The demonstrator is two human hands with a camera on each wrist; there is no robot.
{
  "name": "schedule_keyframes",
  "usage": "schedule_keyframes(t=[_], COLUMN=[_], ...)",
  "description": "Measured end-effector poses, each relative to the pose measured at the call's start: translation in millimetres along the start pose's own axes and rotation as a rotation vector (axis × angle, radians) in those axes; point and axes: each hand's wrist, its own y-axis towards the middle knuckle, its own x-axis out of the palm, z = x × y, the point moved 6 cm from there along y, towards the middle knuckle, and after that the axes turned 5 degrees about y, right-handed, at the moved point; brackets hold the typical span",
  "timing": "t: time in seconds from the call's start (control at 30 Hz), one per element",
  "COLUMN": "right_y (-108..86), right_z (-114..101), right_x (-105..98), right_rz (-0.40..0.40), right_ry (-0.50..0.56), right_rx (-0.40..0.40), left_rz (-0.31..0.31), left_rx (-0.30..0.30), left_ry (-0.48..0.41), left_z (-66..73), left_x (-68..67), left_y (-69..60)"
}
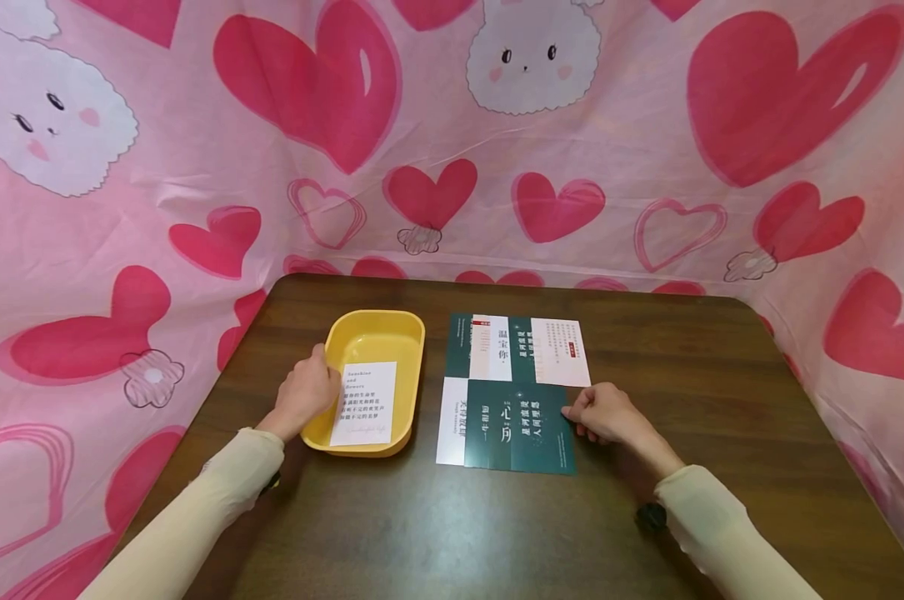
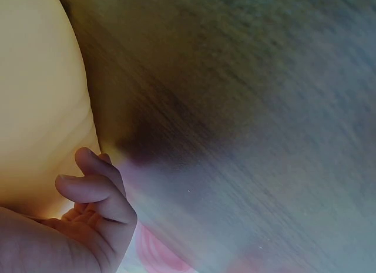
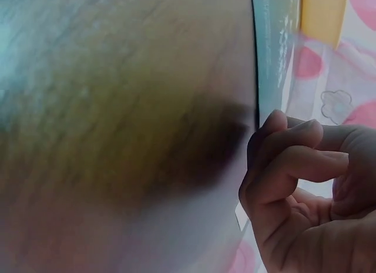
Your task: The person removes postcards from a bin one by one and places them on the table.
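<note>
In the head view my left hand (image 1: 307,390) grips the left rim of a yellow plastic tray (image 1: 372,325). A white card with printed text (image 1: 363,408) lies inside it, at the near end. My right hand (image 1: 609,413) has its thumb and fingertips at the right edge of a dark green card (image 1: 537,429), which lies at the end of an overlapping row. The right wrist view shows the curled fingers (image 3: 282,161) against that card's edge; the left wrist view shows the left fingers (image 2: 97,191) curled by the tray's side.
Behind that row lies a second row of overlapping green and white cards (image 1: 561,350). A white card (image 1: 452,425) forms the left end of the near row. Everything stands on a dark wooden table (image 1: 422,533), with a pink heart-patterned cloth (image 1: 452,125) hanging around it.
</note>
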Motion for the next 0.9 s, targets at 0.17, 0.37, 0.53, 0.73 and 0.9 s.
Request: schedule_keyframes(t=[0.17,0.37,0.53,0.73,0.9], right_y=[-2.9,-8.2,-11.9,-11.6,-11.3], right_z=[-6.7,-30.0,-63.0,-112.7,-156.1], right_x=[-9.9,-20.9,-27.4,-32.5,-29.8], right_rz=[0.021,0.042,0.085,0.122,0.118], right_ry=[0.011,0.020,0.042,0.045,0.082], right_rx=[-0.042,-0.121,-0.211,-0.344,-0.427], left_rz=[0.011,0.005,0.000,-0.004,-0.004], left_rx=[0.001,0.003,-0.001,-0.007,-0.009], left_ry=[0.005,0.000,0.001,0.011,0.014], left_z=[-1.2,-1.5,-1.7,-1.6,-0.5], left_x=[0.0,1.6,2.9,3.0,1.1], left_y=[1.2,2.0,1.1,0.6,0.6])
